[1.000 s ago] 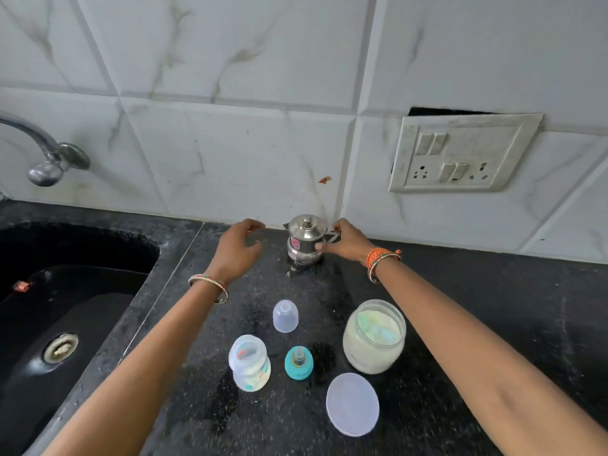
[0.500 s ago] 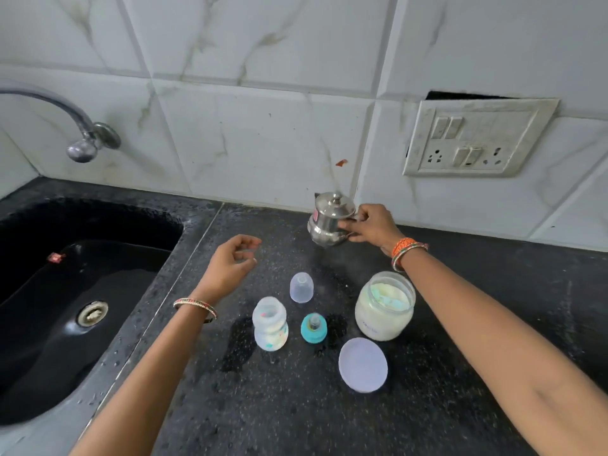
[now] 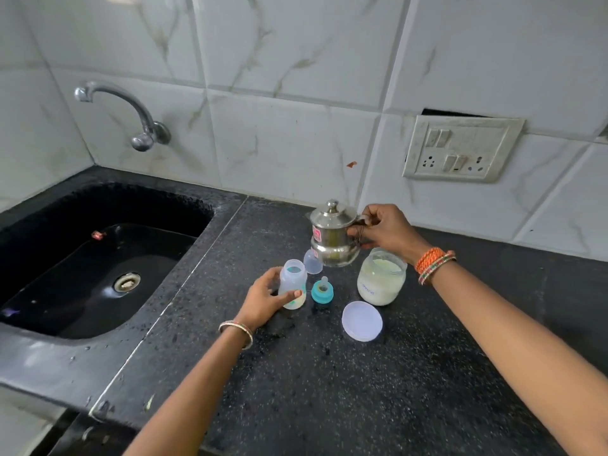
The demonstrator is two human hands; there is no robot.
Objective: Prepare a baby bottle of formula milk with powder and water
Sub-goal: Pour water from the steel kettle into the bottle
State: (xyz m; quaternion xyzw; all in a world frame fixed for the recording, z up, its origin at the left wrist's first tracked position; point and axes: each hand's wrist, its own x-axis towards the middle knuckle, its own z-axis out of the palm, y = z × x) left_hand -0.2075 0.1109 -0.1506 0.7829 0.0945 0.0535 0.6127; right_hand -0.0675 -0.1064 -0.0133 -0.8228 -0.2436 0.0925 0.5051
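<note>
Your black counter [image 3: 329, 373] fills the lower frame, sink [image 3: 98, 258] at left. At centre your right hand [image 3: 386, 230] has its fingers closed on the handle of the steel pot [image 3: 332, 236], held upright above the counter, lid on. Right of it the open powder jar [image 3: 381, 278] stands, its lid [image 3: 362, 320] lying flat below. Your left hand [image 3: 265, 299] wraps fingers around the baby bottle [image 3: 292, 284], which stands at centre, long axis vertical, mouth up and uncapped. Teal nipple ring [image 3: 322, 291] and clear cap [image 3: 312, 261] sit just beside it. Judging by this, water and powder remain to add, then capping
</note>
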